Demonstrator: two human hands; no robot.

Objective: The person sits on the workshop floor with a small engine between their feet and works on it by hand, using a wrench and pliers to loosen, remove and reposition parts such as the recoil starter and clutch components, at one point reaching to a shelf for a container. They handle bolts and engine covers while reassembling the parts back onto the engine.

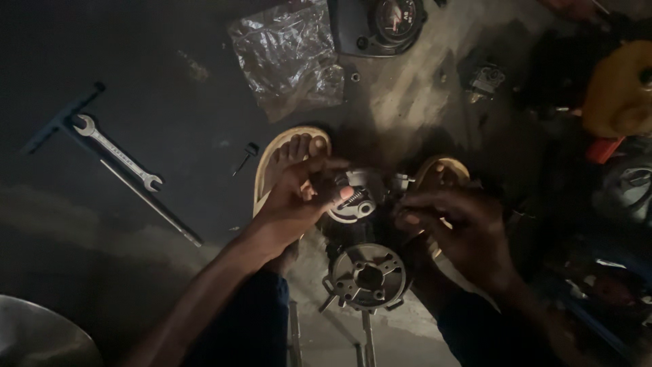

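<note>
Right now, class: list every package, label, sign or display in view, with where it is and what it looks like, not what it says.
Clear plastic bag: crumpled, lying on the floor at top centre.
Round gauge: dark housing, pale dial, at the top edge right of the bag.
No signs or labels can be made out.

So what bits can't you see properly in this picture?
All from the head view:
- The metal part held between the left hand and right hand: fingers cover much of it, so its shape is unclear.
- The right hand's grip: too dark to tell what its fingertips pinch.
- The heap on the right: lost in shadow.
- The gauge: cut off by the top edge.
- The pale round thing: cut off at the bottom-left corner.
</note>
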